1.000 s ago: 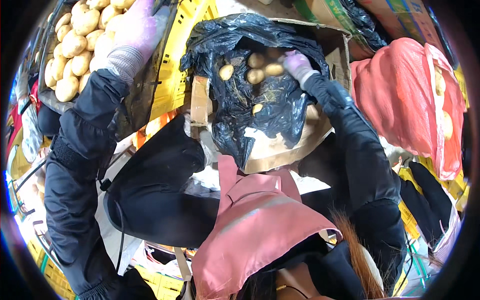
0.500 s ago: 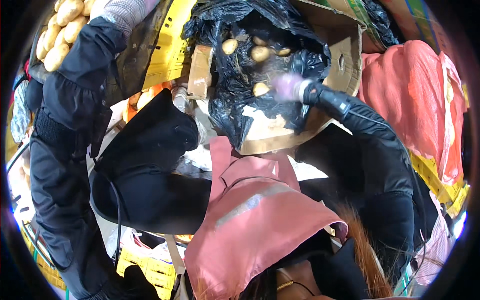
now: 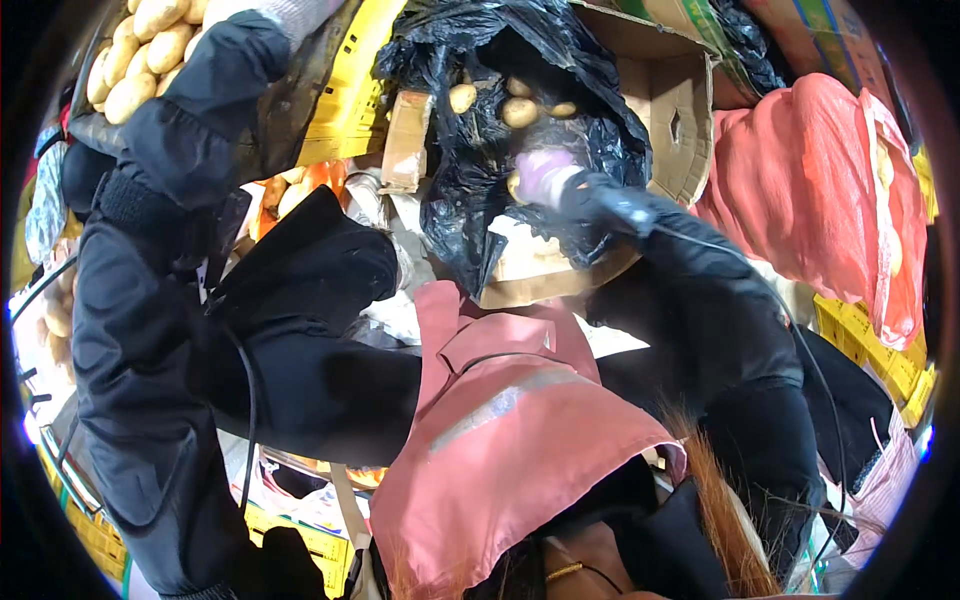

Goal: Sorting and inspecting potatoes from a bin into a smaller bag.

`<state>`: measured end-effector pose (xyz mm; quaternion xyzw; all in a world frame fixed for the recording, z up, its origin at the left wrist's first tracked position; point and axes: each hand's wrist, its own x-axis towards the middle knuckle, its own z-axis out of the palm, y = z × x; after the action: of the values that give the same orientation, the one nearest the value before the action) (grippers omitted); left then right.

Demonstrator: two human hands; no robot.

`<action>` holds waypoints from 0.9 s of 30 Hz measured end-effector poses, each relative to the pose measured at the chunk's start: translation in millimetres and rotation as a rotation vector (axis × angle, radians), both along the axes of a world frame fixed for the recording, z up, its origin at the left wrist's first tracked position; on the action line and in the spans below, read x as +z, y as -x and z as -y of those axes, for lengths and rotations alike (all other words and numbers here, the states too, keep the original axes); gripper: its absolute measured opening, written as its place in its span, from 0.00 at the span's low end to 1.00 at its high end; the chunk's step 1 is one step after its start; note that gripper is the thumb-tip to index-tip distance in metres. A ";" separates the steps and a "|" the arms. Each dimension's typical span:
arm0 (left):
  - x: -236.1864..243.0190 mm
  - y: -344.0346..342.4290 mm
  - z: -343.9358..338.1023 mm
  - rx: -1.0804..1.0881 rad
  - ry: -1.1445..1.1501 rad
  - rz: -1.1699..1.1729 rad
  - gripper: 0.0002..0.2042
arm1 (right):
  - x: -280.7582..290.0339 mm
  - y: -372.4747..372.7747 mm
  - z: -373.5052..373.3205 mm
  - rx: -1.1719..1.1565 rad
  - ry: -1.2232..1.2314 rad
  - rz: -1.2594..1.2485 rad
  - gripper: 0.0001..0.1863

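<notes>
My right hand point(image 3: 546, 178), in a pale purple glove and slightly blurred, is closed over a potato point(image 3: 513, 186) in a box lined with a black plastic bag point(image 3: 455, 215). Only the potato's left edge shows beside the fingers. Farther back in the bag lie several loose potatoes point(image 3: 520, 112). At the top edge, my left hand point(image 3: 300, 14) wears a whitish knit glove; its fingers are cut off by the frame. The left sleeve crosses a pile of potatoes point(image 3: 150, 55) at the far left.
The cardboard box point(image 3: 685, 120) has an upright right wall and a flap point(image 3: 407, 140) at its left. A yellow plastic crate point(image 3: 350, 85) stands left of it. On the right, a red mesh sack point(image 3: 800, 190) bulges above another yellow crate point(image 3: 875, 360). A cable point(image 3: 245, 420) hangs by my left sleeve.
My right hand has moved slightly left and now covers most of the potato that lay beside it. The left arm has shifted a little right in the view, along with the surroundings.
</notes>
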<state>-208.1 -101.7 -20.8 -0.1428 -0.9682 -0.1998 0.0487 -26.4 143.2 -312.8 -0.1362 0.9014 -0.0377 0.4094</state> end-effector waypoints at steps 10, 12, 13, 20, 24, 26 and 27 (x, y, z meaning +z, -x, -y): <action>-21.3 18.6 0.9 -0.025 -0.100 -0.038 0.28 | 36.9 1.9 -62.3 -0.542 0.744 0.422 0.31; -32.3 21.6 5.9 -0.075 -0.216 -0.086 0.28 | 94.2 -6.9 -75.1 -0.885 0.972 0.661 0.29; -34.5 20.3 5.5 -0.074 -0.215 -0.091 0.27 | 126.1 -15.1 -79.7 -0.918 1.181 0.729 0.28; 28.7 -90.5 -47.3 -0.126 -0.795 0.184 0.29 | 289.6 -72.5 -67.4 -0.928 1.585 0.418 0.37; 49.1 -210.1 -65.8 -0.268 -0.807 0.788 0.35 | 314.3 -98.7 -44.5 -0.686 1.200 -0.324 0.36; 45.0 -235.0 -71.9 -0.257 -0.941 0.817 0.29 | 314.8 -107.9 -36.0 -0.461 1.008 -0.726 0.37; 41.2 -237.9 -74.0 -0.297 -0.906 0.738 0.24 | 314.3 -109.9 -34.9 -0.371 0.879 -0.833 0.38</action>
<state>29.8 -27.7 20.3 -0.1627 -0.7094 -0.6333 -0.2630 83.5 178.1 1.6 -0.1361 0.8941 -0.4184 -0.0835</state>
